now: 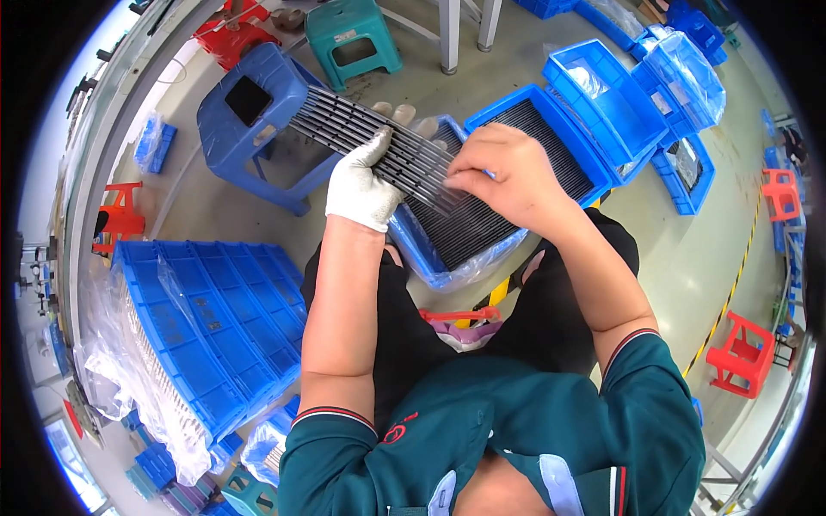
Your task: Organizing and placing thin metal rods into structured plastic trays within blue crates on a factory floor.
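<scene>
My left hand [362,185], in a white glove, grips a fanned row of long thin metal rods [337,118] with dark bands. Its thumb lies across the top of them, and the gloved fingertips show past the far side. At the near right ends of the rods is my bare right hand [514,176], its thumb and fingers pinched together. A small blue-and-white bit shows at its fingers, too little to name. Beneath both hands stands a blue crate [419,265] lined with clear plastic, with dark rods [469,230] lying side by side in it.
Another blue crate [594,193] of dark rods adjoins on the right, beside stacked blue bins [615,107]. A blue stool [292,73] stands at the far left, near a green stool [348,34]. Stacked blue crates [215,318] fill the left side. Red stools [742,354] stand at right.
</scene>
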`<action>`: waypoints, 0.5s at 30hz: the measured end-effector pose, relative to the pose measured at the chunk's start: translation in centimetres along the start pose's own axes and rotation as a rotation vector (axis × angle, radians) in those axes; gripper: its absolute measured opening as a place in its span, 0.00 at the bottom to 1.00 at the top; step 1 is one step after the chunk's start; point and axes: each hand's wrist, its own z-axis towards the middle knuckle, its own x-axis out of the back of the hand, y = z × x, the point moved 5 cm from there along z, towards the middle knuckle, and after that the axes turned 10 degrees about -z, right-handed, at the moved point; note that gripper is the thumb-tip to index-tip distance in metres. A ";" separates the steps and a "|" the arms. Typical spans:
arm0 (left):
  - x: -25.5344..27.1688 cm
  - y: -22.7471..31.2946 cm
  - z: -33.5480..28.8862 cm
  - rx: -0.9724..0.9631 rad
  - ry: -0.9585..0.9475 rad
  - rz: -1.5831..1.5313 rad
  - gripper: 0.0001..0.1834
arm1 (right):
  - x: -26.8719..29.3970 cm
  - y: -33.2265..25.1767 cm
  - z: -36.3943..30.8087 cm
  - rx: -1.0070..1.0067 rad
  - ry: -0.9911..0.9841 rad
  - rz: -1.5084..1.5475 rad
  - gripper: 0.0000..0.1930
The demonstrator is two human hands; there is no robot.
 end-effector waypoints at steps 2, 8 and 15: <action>0.1 0.1 0.0 -0.007 0.010 0.010 0.14 | 0.7 -0.3 0.1 -0.032 0.066 0.013 0.05; 0.4 0.2 0.2 -0.022 0.039 0.012 0.13 | -0.2 -0.6 -0.1 0.018 0.052 0.045 0.06; 0.3 0.1 0.0 -0.081 0.164 0.061 0.14 | -0.9 -3.0 -0.4 0.262 0.079 -0.315 0.03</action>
